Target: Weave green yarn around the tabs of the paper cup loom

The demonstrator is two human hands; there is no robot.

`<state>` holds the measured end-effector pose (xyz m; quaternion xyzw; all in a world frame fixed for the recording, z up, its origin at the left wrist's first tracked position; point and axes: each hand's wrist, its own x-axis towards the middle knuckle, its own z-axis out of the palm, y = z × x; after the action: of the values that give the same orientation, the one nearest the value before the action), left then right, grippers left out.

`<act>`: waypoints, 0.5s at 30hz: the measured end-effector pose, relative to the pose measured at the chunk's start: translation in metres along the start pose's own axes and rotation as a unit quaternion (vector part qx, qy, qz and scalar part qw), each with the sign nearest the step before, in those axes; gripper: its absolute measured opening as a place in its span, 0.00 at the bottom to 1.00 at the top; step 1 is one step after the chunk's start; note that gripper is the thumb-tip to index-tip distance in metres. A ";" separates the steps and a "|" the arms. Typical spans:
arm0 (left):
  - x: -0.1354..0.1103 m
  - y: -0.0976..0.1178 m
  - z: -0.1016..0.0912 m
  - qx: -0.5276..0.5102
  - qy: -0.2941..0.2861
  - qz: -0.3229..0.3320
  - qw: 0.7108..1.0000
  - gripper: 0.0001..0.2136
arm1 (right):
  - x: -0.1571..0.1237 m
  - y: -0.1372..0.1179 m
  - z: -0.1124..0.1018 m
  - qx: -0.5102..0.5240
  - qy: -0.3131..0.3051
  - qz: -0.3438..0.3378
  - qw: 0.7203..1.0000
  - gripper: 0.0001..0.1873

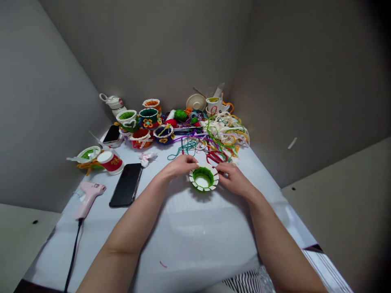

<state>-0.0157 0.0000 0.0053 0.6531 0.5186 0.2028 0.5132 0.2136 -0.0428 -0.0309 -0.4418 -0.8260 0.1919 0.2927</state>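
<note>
A paper cup (204,188) stands between my hands, its rim cut into white tabs that fan outward. Green yarn lines the inside of its wall, and the white bottom shows through the opening. My left hand (183,165) pinches the tabs at the far left of the rim. On the right side, my right hand (231,176) grips the rim with thumb and fingers. The fingertips of both hands are partly hidden by the cup. Red-handled scissors (216,156) lie just beyond my right hand.
Left on the white table (195,236) lie a black phone (126,185), a pink glue gun (88,199) with its cord and a red-and-white paper cup (110,162). Several yarn-covered cups (148,118) stand behind. Tangled yarn (226,129) covers the back right.
</note>
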 end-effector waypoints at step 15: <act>0.013 0.004 0.010 0.029 0.016 0.034 0.999 0.14 | -0.001 0.000 -0.012 0.040 0.049 0.031 0.998 0.09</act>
<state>-0.0011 0.0067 0.0013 0.6817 0.5101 0.2155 0.4781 0.2219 -0.0428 -0.0217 -0.4642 -0.7884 0.2119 0.3436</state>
